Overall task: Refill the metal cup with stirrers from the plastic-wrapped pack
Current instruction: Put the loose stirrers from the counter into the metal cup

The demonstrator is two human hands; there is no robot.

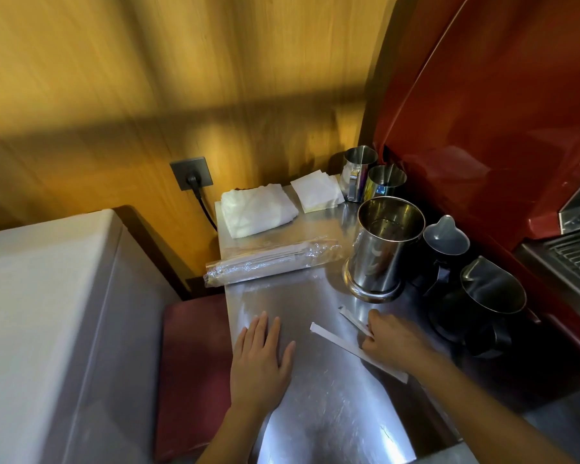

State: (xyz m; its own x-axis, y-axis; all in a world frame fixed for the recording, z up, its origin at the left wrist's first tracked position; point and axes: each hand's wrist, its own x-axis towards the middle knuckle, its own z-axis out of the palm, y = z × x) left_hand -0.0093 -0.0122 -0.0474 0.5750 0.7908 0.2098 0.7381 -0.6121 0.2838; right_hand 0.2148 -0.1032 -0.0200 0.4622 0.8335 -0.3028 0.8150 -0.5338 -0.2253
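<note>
Right hand curled with fingertips on two paper-wrapped stirrers lying on the steel counter, left hand flat and spread at 9 o'clock of it, empty metal cup at 12 o'clock, plastic-wrapped pack at 11 o'clock, unopened-looking, near a folded white cloth.

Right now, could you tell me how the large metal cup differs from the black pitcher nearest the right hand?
The large metal cup is shiny silver with straight walls and a flared base; the black pitcher is dark, with a pouring spout.
The metal cup stands nearer the plastic-wrapped pack; the black pitcher stands closer to the red machine.
No handle shows on the metal cup; the black pitcher has one.
Both stand upright on the steel counter and look empty.
</note>
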